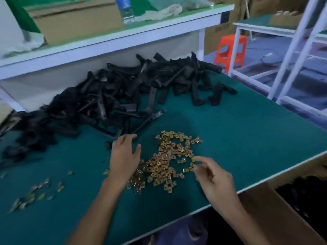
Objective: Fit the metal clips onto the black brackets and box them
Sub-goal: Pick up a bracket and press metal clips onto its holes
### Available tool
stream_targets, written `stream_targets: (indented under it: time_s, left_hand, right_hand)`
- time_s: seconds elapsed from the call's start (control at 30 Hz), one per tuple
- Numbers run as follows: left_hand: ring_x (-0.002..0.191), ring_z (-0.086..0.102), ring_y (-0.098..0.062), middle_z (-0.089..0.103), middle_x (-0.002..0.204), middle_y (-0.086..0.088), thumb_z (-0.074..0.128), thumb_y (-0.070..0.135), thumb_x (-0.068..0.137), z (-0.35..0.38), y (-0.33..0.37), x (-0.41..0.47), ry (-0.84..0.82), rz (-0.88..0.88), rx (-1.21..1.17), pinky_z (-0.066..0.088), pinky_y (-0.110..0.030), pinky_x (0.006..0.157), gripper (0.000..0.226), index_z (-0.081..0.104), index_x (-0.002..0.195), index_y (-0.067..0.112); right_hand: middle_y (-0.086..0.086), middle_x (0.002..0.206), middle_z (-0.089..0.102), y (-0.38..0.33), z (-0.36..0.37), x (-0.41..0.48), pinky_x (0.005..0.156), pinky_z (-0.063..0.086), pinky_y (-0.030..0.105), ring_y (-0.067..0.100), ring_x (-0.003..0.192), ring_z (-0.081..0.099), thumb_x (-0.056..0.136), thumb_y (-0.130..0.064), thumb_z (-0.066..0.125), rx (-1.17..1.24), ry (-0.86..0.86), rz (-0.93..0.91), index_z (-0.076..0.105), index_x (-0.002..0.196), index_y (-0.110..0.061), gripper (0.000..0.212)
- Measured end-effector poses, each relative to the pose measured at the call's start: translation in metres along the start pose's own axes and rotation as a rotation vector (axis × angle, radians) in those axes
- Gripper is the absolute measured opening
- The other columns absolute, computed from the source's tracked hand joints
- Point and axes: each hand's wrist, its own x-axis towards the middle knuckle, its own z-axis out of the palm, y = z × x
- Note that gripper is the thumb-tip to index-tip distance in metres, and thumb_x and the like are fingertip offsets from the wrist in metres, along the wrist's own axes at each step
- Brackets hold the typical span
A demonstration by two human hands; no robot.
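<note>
Black brackets [123,96] lie heaped at the back of the table [247,138]. Below its right edge I see a cardboard box [276,214] holding dark parts [304,191]. Metal clips [168,163] lie scattered in front of the heap. The left hand [123,156] hovers spread at their edge, gripping nothing. The right hand [214,177] is blurred, fingers curled; I cannot tell its grip.

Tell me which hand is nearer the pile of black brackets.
Left. The left hand is right at the near edge of the pile of black brackets; the right hand is farther back, at the right side of the metal clips.
</note>
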Motion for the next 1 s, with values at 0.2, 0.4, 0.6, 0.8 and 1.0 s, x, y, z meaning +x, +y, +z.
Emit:
stream_targets:
  time_s: [0.2,0.4,0.6,0.8,1.0]
  left_hand:
    - [0.134,0.034,-0.041,0.044,0.147,-0.016,0.076,0.031,0.088,0.011,-0.023,0.055,0.033,0.056,0.470,0.035,-0.054,0.103,0.049,0.063,0.132,0.013]
    - [0.115,0.052,-0.044,0.066,0.114,-0.018,0.067,0.024,0.096,0.010,-0.020,0.083,0.190,0.107,0.379,0.041,-0.054,0.088,0.026,0.070,0.109,0.001]
    - [0.063,0.065,-0.026,0.070,0.085,-0.006,0.039,0.035,0.107,-0.021,0.027,0.046,0.318,0.182,-0.149,0.053,-0.044,0.051,0.027,0.048,0.122,0.015]
    - [0.092,0.065,-0.020,0.070,0.106,-0.005,0.057,0.004,0.087,0.017,0.092,-0.079,0.220,0.632,-0.241,0.056,-0.031,0.078,0.044,0.058,0.126,0.025]
    - [0.112,0.052,-0.015,0.059,0.121,0.004,0.059,0.015,0.086,0.033,0.081,-0.111,-0.014,0.651,-0.202,0.039,-0.027,0.100,0.043,0.055,0.127,0.026]
  right_hand:
    - [-0.025,0.086,0.066,0.011,0.011,0.014,0.055,0.041,0.015,0.003,0.069,0.062,0.098,-0.033,0.065,-0.196,-0.082,-0.010,0.057,0.103,-0.054,0.023]
    - [-0.014,0.074,0.063,0.020,0.006,0.014,0.052,0.036,0.015,0.004,0.058,0.054,0.099,-0.030,0.063,-0.095,-0.098,0.035,0.068,0.104,-0.042,0.014]
    - [-0.009,0.076,0.068,0.015,0.009,0.013,0.054,0.039,0.016,0.004,0.062,0.058,0.098,-0.033,0.062,-0.064,-0.098,0.052,0.070,0.101,-0.041,0.012]
    - [0.014,0.098,0.077,-0.014,0.015,0.016,0.066,0.058,0.033,0.026,0.086,0.072,0.091,-0.051,0.051,0.678,-0.068,0.334,0.073,0.111,-0.014,0.048]
    - [0.008,0.078,0.065,-0.015,0.008,0.018,0.057,0.056,0.028,0.019,0.064,0.065,0.105,-0.029,0.048,0.797,0.116,0.335,0.062,0.102,-0.013,0.021]
